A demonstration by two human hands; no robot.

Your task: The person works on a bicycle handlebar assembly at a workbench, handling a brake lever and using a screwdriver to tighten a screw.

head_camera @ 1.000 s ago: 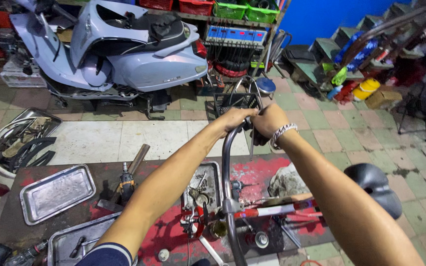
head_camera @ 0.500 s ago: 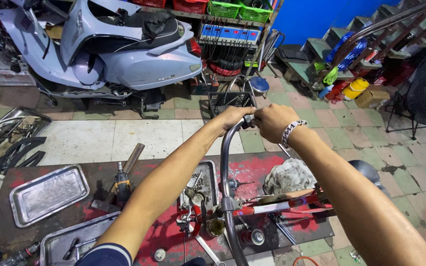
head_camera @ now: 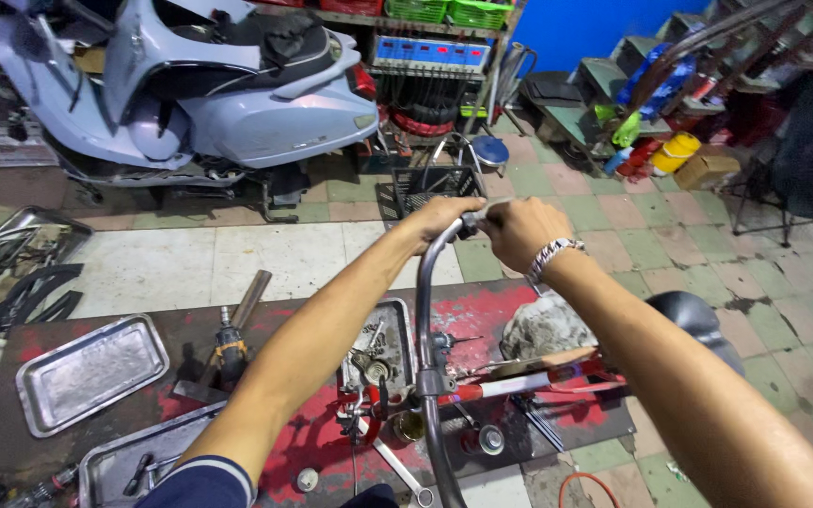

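Note:
My left hand (head_camera: 439,221) and my right hand (head_camera: 519,230) are both closed around the top end of a curved grey metal tube (head_camera: 422,320) that rises from a clamp on the bench (head_camera: 49,325) below. A metal watch band sits on my right wrist. At the tube's foot a red and grey bar (head_camera: 529,381) runs to the right. Under my left forearm, a small steel tray (head_camera: 397,339) holds several bolts and small parts.
An empty steel tray (head_camera: 87,372) and a second tray with tools (head_camera: 134,461) lie at the bench's left. A yellow-banded power tool (head_camera: 228,348) lies between them and my arm. A pale blue scooter (head_camera: 228,103) stands behind, a black seat (head_camera: 698,315) at right.
My view has shifted a little to the right and downward, so the bench and trays sit further left. Both hands keep their grip on the tube's top end.

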